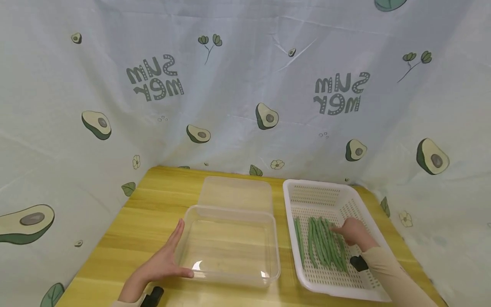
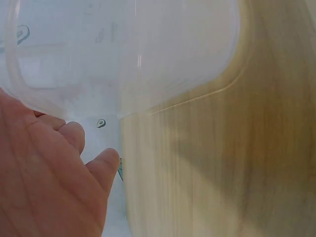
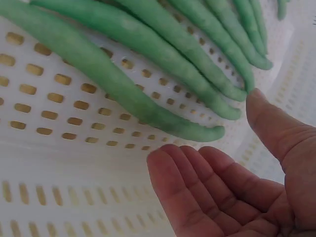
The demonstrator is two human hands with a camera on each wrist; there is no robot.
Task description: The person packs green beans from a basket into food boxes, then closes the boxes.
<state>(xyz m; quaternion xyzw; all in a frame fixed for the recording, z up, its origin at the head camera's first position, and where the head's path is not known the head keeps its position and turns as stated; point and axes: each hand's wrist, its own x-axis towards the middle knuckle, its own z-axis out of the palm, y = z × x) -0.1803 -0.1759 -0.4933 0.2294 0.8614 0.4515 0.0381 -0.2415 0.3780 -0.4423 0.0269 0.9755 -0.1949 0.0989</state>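
Several green beans (image 1: 324,243) lie side by side in a white perforated basket (image 1: 303,277) at the right of the table. My right hand (image 1: 354,233) reaches into the basket by their far ends. In the right wrist view the thumb (image 3: 264,111) comes right at the bean tips, and the other fingers (image 3: 197,180) lie slightly bent beside the nearest bean with nothing held. My left hand (image 1: 165,260) rests against the left side of a clear plastic container (image 1: 230,279), thumb and fingers spread along its rim. No contents show inside the container.
A translucent flat lid (image 1: 235,192) lies on the wooden table (image 1: 126,238) behind the container, partly covered by its rim. A pale curtain (image 1: 238,85) printed with avocados hangs behind the table and along its sides.
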